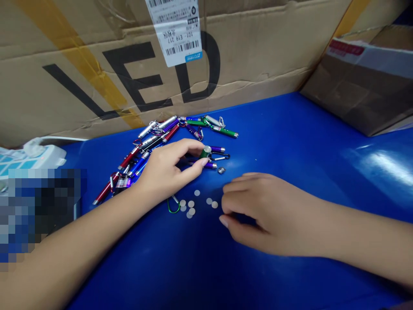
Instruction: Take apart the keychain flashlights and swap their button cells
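Observation:
My left hand [167,170] pinches a small green pen-shaped flashlight [205,151] between thumb and fingers, its open silver end showing. A green carabiner clip [173,205] pokes out under that wrist. Several small silver button cells [191,205] lie on the blue table [290,142] between my hands. My right hand [261,211] rests on the table with fingers curled toward the cells; whether it holds one is hidden. A small silver cap [221,170] lies near the flashlight.
A heap of red, blue, purple, green and silver keychain flashlights [151,144] lies behind my left hand. A large cardboard box marked LED [135,77] stands at the back, another carton [364,82] at the right. A white tray [29,159] sits at the left.

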Motion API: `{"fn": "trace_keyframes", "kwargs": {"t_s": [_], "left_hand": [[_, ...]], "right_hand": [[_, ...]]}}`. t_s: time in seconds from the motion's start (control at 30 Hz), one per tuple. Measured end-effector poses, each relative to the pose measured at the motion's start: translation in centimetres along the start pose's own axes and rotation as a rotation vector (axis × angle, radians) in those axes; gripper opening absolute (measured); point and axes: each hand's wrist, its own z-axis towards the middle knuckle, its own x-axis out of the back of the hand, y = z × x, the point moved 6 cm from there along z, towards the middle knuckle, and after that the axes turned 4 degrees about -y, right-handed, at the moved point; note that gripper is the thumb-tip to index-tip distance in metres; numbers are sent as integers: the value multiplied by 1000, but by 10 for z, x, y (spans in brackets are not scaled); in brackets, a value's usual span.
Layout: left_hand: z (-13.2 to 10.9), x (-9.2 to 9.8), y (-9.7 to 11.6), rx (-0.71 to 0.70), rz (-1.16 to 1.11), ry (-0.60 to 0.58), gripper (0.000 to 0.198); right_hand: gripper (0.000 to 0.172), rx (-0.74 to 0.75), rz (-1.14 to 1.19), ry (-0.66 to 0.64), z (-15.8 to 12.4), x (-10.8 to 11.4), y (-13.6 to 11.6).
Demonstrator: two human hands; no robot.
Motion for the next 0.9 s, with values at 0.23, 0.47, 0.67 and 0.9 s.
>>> {"fn": "trace_keyframes", "kwargs": {"t_s": [0.23,0.47,0.67,0.9], "left_hand": [[0,1,0,8,-4,4,19],[0,2,-1,57,10,-24,17],[1,2,-3,96,9,-32,17],[0,3,-7,138,-41,-25,13]], "right_hand": [[23,204,-60,-10,-2,-1,-7],[23,41,-76,70,3,4,16],[15,-15,-31,109,7,7,30],[20,-98,-76,172,7,11,42]]}}
